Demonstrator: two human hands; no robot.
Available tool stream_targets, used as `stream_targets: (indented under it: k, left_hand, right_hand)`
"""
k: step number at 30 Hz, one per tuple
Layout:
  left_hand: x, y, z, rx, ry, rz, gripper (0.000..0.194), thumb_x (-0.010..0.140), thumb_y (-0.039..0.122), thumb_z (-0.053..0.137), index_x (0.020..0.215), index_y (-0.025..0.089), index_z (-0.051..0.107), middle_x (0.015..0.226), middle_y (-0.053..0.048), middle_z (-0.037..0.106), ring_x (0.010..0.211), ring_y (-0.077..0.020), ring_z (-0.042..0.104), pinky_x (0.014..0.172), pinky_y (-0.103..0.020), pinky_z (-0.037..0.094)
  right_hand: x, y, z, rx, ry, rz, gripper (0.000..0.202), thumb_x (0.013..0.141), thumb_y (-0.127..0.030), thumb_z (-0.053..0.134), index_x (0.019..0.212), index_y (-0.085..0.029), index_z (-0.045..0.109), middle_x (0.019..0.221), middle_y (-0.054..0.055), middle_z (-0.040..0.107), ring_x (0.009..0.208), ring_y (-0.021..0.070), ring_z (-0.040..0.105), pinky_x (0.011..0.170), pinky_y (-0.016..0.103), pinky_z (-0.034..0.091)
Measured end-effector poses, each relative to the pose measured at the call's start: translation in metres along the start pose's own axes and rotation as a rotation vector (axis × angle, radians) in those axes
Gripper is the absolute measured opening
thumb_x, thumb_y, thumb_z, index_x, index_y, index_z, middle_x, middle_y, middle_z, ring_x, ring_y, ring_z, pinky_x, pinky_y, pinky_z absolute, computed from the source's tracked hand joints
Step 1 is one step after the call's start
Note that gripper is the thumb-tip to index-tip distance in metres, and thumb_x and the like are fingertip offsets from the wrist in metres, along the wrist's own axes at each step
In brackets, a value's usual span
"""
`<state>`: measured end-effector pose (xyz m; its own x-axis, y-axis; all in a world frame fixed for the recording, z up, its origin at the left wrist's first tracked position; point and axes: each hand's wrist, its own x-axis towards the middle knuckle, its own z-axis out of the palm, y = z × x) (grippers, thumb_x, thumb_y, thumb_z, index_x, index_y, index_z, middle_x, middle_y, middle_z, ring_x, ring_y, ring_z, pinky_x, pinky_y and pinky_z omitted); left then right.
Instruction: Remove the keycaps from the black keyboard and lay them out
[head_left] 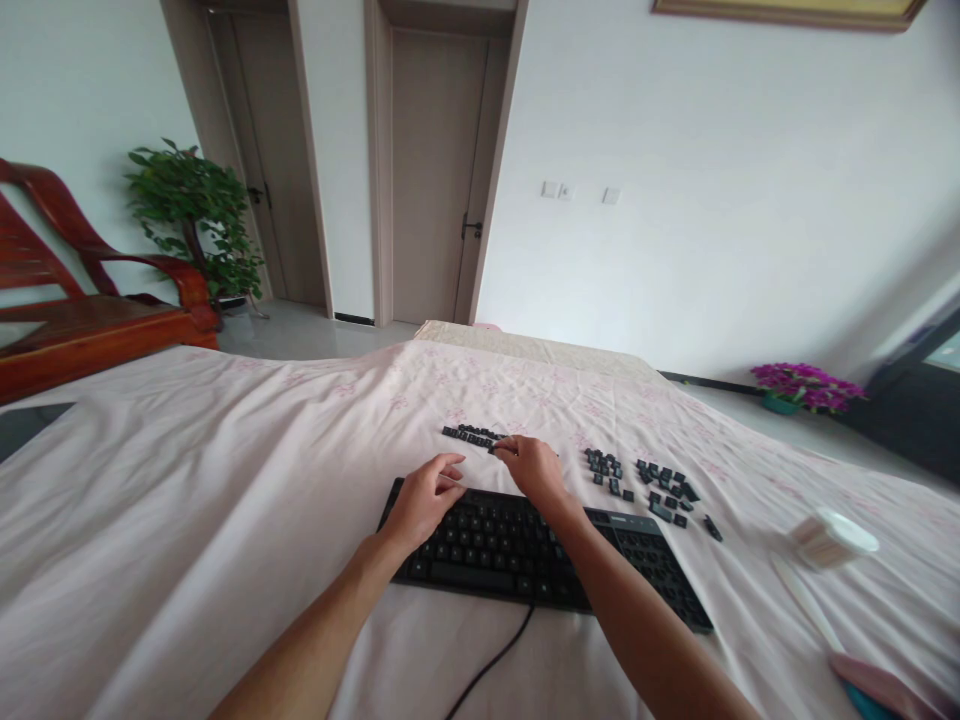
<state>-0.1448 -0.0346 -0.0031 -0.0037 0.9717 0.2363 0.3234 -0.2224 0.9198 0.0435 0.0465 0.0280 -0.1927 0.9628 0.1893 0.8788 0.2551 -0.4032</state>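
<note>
A black keyboard (pixel 480 545) lies on the pink cloth, its right-hand key block bare of keycaps and its cable running toward me. My left hand (pixel 426 500) rests over its upper left corner, fingers stretched and slightly apart, holding nothing visible. Beyond the keyboard's top edge, my right hand (pixel 529 462) pinches at the right end of a row of loose black keycaps (pixel 469 435). A keycap seems to be between its fingertips, mostly hidden by them. More loose keycaps (pixel 604 468) lie to the right of this hand, and another cluster (pixel 666 485) sits farther right.
A white tub of cotton swabs (pixel 834 538) stands at the right, with a brush-like tool (pixel 810 605) near it. The wrinkled floral cloth (pixel 300 480) covers the surface. A dark flat object (pixel 34 425) lies at the left edge, near a wooden chair (pixel 112 310).
</note>
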Motion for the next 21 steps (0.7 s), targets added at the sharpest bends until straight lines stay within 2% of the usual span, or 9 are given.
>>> stream_targets:
  k: [3, 7, 15, 21]
  left_hand:
    - [0.001, -0.003, 0.001, 0.036, 0.001, 0.010, 0.038, 0.078, 0.019, 0.059, 0.116, 0.020, 0.058, 0.099, -0.006, 0.067, 0.081, -0.0147, 0.067, 0.081, -0.027, 0.051]
    - [0.001, -0.007, 0.001, 0.052, 0.011, 0.021, 0.037, 0.077, 0.018, 0.059, 0.114, 0.020, 0.060, 0.098, -0.005, 0.068, 0.083, -0.0148, 0.067, 0.082, -0.027, 0.051]
    - [0.002, -0.006, 0.001, 0.070, 0.010, 0.033, 0.034, 0.077, 0.018, 0.059, 0.111, 0.020, 0.063, 0.100, -0.006, 0.069, 0.084, -0.0148, 0.067, 0.083, -0.027, 0.052]
    - [0.001, -0.002, 0.000, 0.077, 0.003, 0.018, 0.032, 0.077, 0.017, 0.058, 0.108, 0.018, 0.064, 0.102, -0.007, 0.069, 0.084, -0.0149, 0.067, 0.083, -0.027, 0.052]
  right_hand:
    - [0.022, 0.010, 0.003, -0.049, -0.021, 0.118, 0.022, 0.082, -0.037, 0.056, 0.095, -0.031, 0.073, 0.092, 0.002, 0.073, 0.089, 0.0226, 0.064, 0.070, 0.028, 0.041]
    - [0.037, 0.016, 0.014, -0.070, -0.040, 0.154, 0.023, 0.080, -0.037, 0.056, 0.093, -0.032, 0.074, 0.095, 0.003, 0.072, 0.092, 0.0248, 0.064, 0.070, 0.030, 0.042]
    - [0.047, 0.021, 0.025, -0.097, -0.066, 0.179, 0.024, 0.080, -0.035, 0.055, 0.093, -0.029, 0.074, 0.096, 0.005, 0.072, 0.094, 0.0247, 0.064, 0.073, 0.030, 0.042]
    - [0.045, 0.020, 0.026, -0.078, -0.041, 0.165, 0.024, 0.080, -0.036, 0.055, 0.090, -0.026, 0.075, 0.092, 0.007, 0.072, 0.090, 0.0239, 0.064, 0.069, 0.028, 0.041]
